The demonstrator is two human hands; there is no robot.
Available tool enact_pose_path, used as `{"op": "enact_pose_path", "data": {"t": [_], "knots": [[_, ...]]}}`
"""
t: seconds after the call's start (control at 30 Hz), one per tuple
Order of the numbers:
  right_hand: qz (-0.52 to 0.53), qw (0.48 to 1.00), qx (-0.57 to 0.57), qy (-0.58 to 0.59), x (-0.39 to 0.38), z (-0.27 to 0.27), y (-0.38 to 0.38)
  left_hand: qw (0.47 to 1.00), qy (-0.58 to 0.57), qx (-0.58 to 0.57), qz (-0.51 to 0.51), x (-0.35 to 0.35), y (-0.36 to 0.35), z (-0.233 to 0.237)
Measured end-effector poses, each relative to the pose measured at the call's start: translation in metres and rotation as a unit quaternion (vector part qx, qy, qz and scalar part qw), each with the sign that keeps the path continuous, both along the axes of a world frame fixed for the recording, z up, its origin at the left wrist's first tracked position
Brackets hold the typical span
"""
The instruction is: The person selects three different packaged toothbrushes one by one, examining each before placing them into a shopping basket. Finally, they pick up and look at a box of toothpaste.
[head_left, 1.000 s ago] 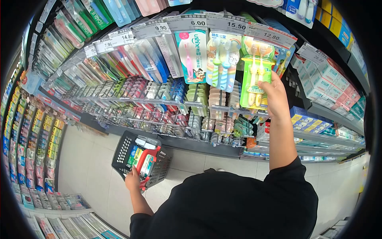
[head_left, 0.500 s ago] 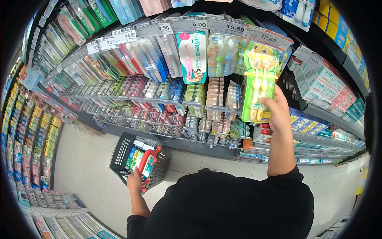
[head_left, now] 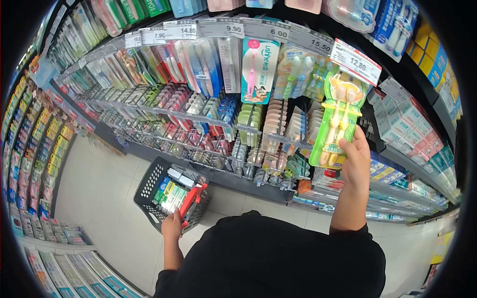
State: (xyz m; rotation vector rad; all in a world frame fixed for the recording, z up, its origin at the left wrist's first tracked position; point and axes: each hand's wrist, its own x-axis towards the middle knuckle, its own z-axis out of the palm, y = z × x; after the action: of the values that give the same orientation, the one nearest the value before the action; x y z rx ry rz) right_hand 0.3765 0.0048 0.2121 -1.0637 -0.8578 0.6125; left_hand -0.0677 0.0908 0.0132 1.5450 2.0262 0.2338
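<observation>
My right hand (head_left: 357,161) holds a green and yellow toothbrush pack (head_left: 339,120) by its lower edge, upright, in front of the toothbrush display. The pack hangs free of the hook, just below the 12.80 price tag (head_left: 357,62). Down at the lower left my left hand (head_left: 172,227) grips the red handle of a black shopping basket (head_left: 151,185). Boxed goods, some green and white, lie inside the basket.
Rows of hanging toothbrush packs (head_left: 258,69) fill the shelf wall ahead, with price tags along the top rail. Toothpaste boxes (head_left: 417,129) are stacked on shelves at the right. A second rack of goods (head_left: 35,144) lines the left side of the pale tiled aisle.
My right hand has drawn the green toothbrush pack off the hook and lowered it to the right. The view has shifted, and the basket stays in my left hand.
</observation>
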Motion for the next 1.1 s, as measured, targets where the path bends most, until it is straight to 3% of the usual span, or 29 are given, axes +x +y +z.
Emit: {"op": "enact_pose_path", "data": {"t": [0.2,0.37,0.57,0.83,1.1], "knots": [[0.058,0.997,0.001,0.056,0.002,-0.018,0.0,0.999,0.033,0.011,-0.003,0.008,-0.008,-0.002],[0.202,0.975,-0.045,0.075,-0.011,-0.064,-0.001,0.998,0.034,0.054,0.02,0.01,-0.011,-0.005],[0.377,0.895,-0.163,0.175,-0.069,-0.119,0.018,0.997,0.033,0.071,0.021,0.012,-0.008,-0.005],[0.392,0.897,-0.199,0.047,-0.109,-0.114,0.038,0.996,0.047,0.074,0.026,0.012,-0.007,-0.006],[0.38,0.902,-0.198,0.048,-0.112,-0.12,0.036,0.995,0.053,0.074,0.032,0.014,-0.01,-0.004]]}}
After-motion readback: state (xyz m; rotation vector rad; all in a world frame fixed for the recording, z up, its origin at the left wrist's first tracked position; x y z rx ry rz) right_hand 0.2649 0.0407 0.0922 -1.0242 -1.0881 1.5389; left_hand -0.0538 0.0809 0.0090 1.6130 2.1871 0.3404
